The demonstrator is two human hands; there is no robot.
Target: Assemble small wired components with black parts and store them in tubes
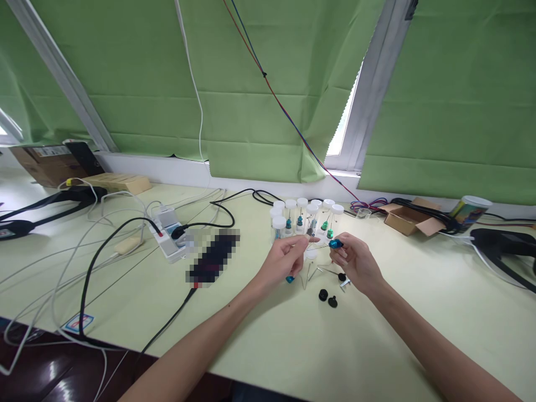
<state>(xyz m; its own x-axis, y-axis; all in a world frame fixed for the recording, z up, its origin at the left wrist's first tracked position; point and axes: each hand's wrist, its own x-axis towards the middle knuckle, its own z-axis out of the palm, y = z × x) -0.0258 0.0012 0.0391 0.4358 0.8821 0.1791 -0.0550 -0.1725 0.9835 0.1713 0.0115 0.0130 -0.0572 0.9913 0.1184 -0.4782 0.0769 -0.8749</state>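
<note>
My right hand (354,262) pinches a blue knob (335,243), my left hand (285,258) pinches its thin pin, jars (305,215) at twelve o'clock; I keep both steady and aligned.

A pixelated patch (213,258) left of centre hides something on the desk (377,346); the vials' (307,218) contents are too small to identify.
</note>
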